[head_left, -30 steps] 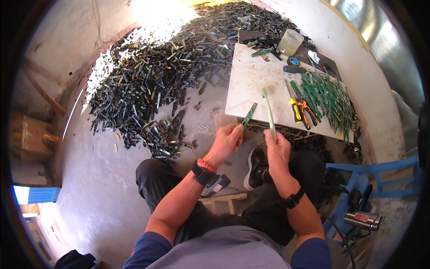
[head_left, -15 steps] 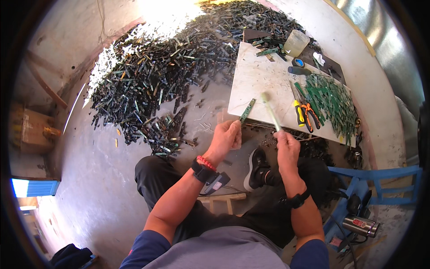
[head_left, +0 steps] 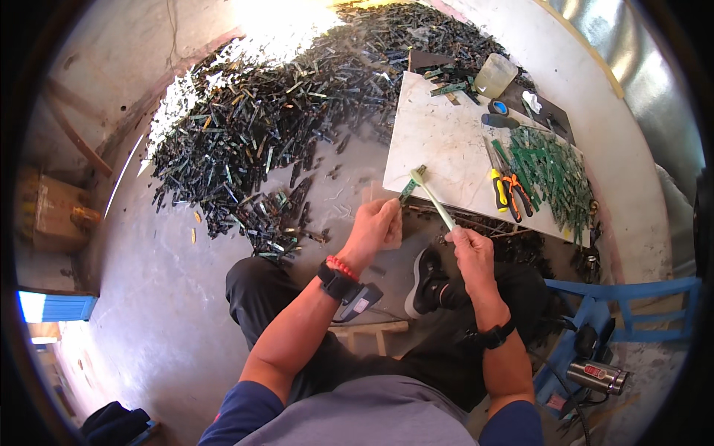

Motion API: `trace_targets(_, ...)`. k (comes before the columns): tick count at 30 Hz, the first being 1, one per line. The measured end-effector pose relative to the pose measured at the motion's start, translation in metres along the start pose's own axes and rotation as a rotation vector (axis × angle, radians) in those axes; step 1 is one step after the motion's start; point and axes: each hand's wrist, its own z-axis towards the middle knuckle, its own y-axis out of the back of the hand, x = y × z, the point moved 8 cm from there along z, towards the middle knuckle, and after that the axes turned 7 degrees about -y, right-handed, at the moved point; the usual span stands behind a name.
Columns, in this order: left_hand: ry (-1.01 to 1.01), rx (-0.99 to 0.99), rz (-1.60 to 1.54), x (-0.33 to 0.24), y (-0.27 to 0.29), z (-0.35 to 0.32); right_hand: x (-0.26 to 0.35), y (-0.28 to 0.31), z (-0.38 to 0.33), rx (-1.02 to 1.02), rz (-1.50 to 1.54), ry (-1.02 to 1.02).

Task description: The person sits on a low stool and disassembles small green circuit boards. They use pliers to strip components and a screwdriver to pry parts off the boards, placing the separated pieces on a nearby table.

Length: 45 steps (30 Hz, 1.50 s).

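My left hand (head_left: 378, 224) is closed on the lower end of a narrow green circuit board strip (head_left: 408, 192), just off the near left corner of a white tabletop (head_left: 428, 137). My right hand (head_left: 474, 255) grips a slim brush (head_left: 437, 204) with a pale green handle. The brush's yellowish head lies against the strip's upper end. On the tabletop to the right are a yellow-and-black handled tool (head_left: 499, 190), orange-and-black pliers (head_left: 516, 196) and a heap of green strips (head_left: 550, 171).
A large pile of dark strips (head_left: 245, 126) covers the floor at the far left. At the tabletop's back stand a cloudy plastic cup (head_left: 495, 75) and a blue tape roll (head_left: 497, 108). A blue chair (head_left: 632, 296) bearing a steel flask (head_left: 597, 377) is at right.
My right hand has swung the brush left, from over the tabletop onto the strip. The left hand still holds the strip in nearly the same place.
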Motion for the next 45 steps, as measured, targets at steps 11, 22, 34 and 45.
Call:
trace_targets(11,0.341,0.098,-0.520,0.025,-0.018,0.000,-0.012,0.000,0.002,0.004,0.045,-0.106)
trace_targets(22,0.265,0.182,-0.753,0.015,-0.019,0.006,-0.009,0.001,0.001,0.020,-0.011,-0.065)
trace_targets(34,0.139,0.076,-0.502,0.010,-0.007,0.009,0.001,0.023,-0.005,-0.104,0.189,-0.017)
trace_targets(45,0.005,-0.015,-0.128,0.007,0.001,0.009,0.012,0.014,-0.015,0.014,-0.086,0.017)
